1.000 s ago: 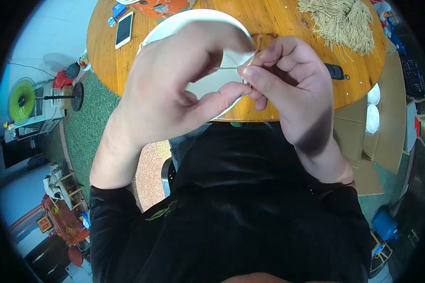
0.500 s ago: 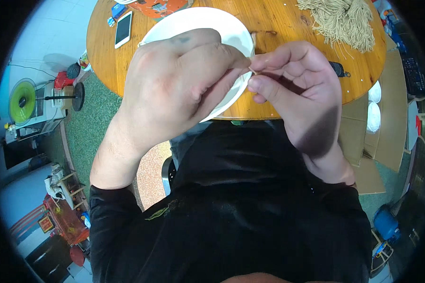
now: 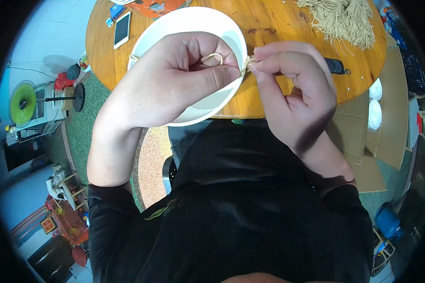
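The head camera is peering steeply down from the wearer's head, looking past the black shirt [image 3: 231, 203] at six o'clock toward the worktop [image 3: 288, 23] at twelve. It is hanging close over the left hand [image 3: 177, 75] at eleven and the right hand [image 3: 297, 87] at two, while its fisheye lens is taking in a fan [image 3: 22, 103] at nine and cardboard [image 3: 392, 122] at three.
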The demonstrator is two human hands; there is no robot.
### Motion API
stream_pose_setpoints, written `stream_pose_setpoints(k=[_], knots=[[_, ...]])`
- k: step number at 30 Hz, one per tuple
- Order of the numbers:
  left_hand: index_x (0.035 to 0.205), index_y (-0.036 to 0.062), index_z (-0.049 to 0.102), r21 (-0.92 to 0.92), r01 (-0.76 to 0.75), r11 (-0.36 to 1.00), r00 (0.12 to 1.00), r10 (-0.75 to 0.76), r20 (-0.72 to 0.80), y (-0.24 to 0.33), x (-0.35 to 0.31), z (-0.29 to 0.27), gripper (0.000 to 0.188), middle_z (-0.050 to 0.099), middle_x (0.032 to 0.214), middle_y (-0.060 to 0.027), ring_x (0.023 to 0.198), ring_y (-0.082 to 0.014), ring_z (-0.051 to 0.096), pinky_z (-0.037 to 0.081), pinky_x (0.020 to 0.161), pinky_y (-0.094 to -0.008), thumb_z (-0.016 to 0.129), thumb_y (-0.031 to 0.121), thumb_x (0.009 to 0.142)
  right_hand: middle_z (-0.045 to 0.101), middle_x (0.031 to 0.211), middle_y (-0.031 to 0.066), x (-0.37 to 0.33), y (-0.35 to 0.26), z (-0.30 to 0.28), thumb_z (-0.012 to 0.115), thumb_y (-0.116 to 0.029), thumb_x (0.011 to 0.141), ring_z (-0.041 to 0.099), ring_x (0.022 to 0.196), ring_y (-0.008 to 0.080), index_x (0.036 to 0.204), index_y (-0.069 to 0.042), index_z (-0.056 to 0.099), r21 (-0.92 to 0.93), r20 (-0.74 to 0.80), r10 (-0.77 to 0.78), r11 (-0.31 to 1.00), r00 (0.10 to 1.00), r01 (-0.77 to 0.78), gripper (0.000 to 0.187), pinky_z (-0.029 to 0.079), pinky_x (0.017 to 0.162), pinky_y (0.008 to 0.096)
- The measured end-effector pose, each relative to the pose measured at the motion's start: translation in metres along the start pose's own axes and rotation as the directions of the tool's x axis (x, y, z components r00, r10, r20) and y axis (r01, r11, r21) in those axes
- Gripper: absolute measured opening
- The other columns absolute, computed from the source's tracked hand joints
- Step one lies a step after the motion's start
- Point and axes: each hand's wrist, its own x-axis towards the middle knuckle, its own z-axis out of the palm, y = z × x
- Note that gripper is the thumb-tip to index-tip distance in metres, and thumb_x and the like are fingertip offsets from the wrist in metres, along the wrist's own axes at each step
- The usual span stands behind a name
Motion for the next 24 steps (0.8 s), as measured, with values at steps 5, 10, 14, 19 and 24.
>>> stream_pose_setpoints(k=[5, 10, 14, 19, 24], knots=[[0.109, 0.0009, 0.073, 0.022, -0.04, 0.999, 0.992, 0.042, -0.116, -0.001, 0.0, 0.001, 0.012, 0.074, 0.099, 0.0, 0.086, -0.0045, 0.066, 0.051, 0.079, -0.0202, 0.073, 0.013, 0.106, 0.068, 0.12, 0.0114, -0.004, -0.01, -0.018, 0.09, -0.001, 0.083, 0.068, 0.11, 0.0237, 0.107, -0.003, 0.077, -0.138, 0.19, -0.084, 0.984, 0.978, 0.111, 0.027, 0.056, 0.091, 0.0299], [0.11, 0.0004, 0.074, 0.026, -0.027, 0.999, 0.994, 0.03, -0.101, 0.001, 0.001, -0.001, 0.012, 0.075, 0.098, -0.0008, 0.087, -0.0049, 0.068, 0.053, 0.08, -0.0203, 0.076, 0.011, 0.105, 0.07, 0.113, 0.0105, -0.005, -0.009, -0.013, 0.09, -0.002, 0.084, 0.069, 0.102, 0.0242, 0.107, -0.003, 0.078, -0.097, 0.165, -0.068, 0.992, 0.984, 0.085, 0.026, 0.056, 0.087, 0.0304], [0.11, 0.0001, 0.074, -0.095, 0.002, 0.996, 0.998, -0.008, -0.066, 0.0, 0.003, 0.001, 0.015, 0.076, 0.097, -0.0018, 0.086, -0.006, 0.071, 0.055, 0.08, -0.0209, 0.078, 0.013, 0.103, 0.071, 0.105, 0.0104, 0.0, -0.01, -0.01, 0.087, 0.0, 0.086, 0.07, 0.095, 0.0239, 0.103, -0.002, 0.079, -0.099, 0.155, -0.024, 0.994, 0.988, 0.04, 0.019, 0.057, 0.084, 0.0318], [0.107, 0.0011, 0.072, 0.056, -0.037, 0.998, 0.99, 0.044, -0.132, 0.001, 0.003, 0.001, 0.018, 0.076, 0.096, -0.0015, 0.085, -0.0059, 0.071, 0.055, 0.078, -0.021, 0.08, 0.017, 0.102, 0.07, 0.096, 0.0102, -0.001, -0.001, -0.003, 0.084, -0.001, 0.086, 0.07, 0.082, 0.0249, 0.094, -0.003, 0.073, -0.131, 0.093, -0.137, 0.98, 0.986, 0.148, 0.013, 0.056, 0.069, 0.0337], [0.103, 0.0048, 0.07, 0.054, -0.068, 0.996, 0.969, 0.079, -0.234, 0.0, 0.003, 0.005, 0.018, 0.071, 0.091, 0.0035, 0.08, -0.002, 0.064, 0.048, 0.071, -0.0191, 0.078, 0.02, 0.104, 0.067, 0.093, 0.0097, -0.008, -0.01, -0.004, 0.078, 0.002, 0.089, 0.067, 0.079, 0.0209, 0.095, -0.002, 0.069, 0.004, 0.118, 0.063, 0.998, 0.991, -0.064, 0.011, 0.054, 0.069, 0.0319]])
